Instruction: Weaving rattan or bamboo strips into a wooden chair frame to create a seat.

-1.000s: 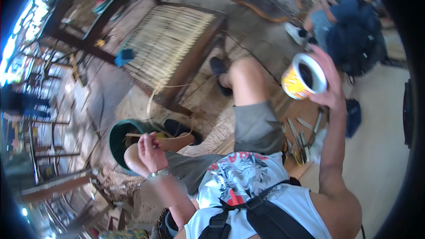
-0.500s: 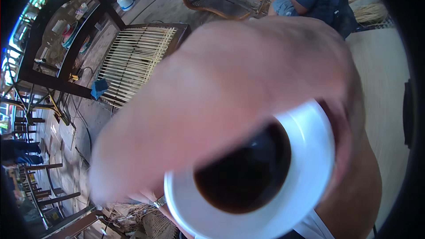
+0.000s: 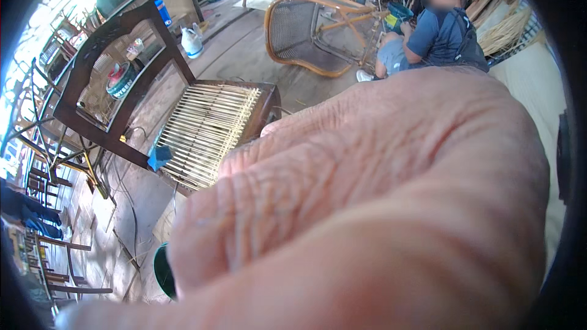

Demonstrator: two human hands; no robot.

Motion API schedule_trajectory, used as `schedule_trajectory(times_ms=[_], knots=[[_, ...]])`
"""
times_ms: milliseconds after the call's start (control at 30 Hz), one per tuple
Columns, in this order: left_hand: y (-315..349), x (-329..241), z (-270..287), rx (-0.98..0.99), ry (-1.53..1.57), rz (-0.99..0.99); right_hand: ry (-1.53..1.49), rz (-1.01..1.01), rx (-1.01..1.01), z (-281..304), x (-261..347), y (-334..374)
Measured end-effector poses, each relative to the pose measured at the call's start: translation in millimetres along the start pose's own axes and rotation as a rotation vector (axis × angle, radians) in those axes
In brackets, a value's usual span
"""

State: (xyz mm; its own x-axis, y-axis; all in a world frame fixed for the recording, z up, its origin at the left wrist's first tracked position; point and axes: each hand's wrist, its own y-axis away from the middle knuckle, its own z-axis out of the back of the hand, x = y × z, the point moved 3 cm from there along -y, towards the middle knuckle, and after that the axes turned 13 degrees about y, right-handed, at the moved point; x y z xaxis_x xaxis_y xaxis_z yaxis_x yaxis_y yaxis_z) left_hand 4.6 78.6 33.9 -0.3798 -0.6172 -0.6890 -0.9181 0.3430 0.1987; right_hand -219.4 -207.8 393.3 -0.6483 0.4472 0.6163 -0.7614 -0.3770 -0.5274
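Note:
My right hand (image 3: 373, 208) fills the lower middle and right, very close, with its fingers curled and pointing left. The white cup of dark drink that it held a moment earlier is hidden now. My left hand is out of sight. Left of the knuckles stands a dark wooden chair (image 3: 101, 133), its seat strung with pale cane strips (image 3: 205, 123). Blue tape or cloth (image 3: 160, 157) sticks to the seat's corner.
A rattan armchair (image 3: 282, 32) lies tipped over farther back. To its right a person in dark blue (image 3: 431, 43) sits by bundled fibres (image 3: 507, 32). A white jug (image 3: 192, 44) stands behind the wooden chair; a green bucket (image 3: 162, 272) shows beside my hand.
The view has tilted up, showing more of the far floor. My right hand has turned and the cup has dropped out of sight behind it. The ringed fingers below are gone from view.

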Motion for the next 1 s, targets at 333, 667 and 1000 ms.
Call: schedule_trajectory(times_ms=[333,667,1000], knots=[[-18,-2,-13,0.012,0.007,-0.033,-0.149,0.078,0.013,-6,7,-29],[-46,-5,-31,0.046,0.0,-0.066,-0.285,0.149,0.021,-15,10,-54],[-43,12,-45,0.057,-0.053,-0.015,-0.462,0.145,-0.02,-20,16,-57]])
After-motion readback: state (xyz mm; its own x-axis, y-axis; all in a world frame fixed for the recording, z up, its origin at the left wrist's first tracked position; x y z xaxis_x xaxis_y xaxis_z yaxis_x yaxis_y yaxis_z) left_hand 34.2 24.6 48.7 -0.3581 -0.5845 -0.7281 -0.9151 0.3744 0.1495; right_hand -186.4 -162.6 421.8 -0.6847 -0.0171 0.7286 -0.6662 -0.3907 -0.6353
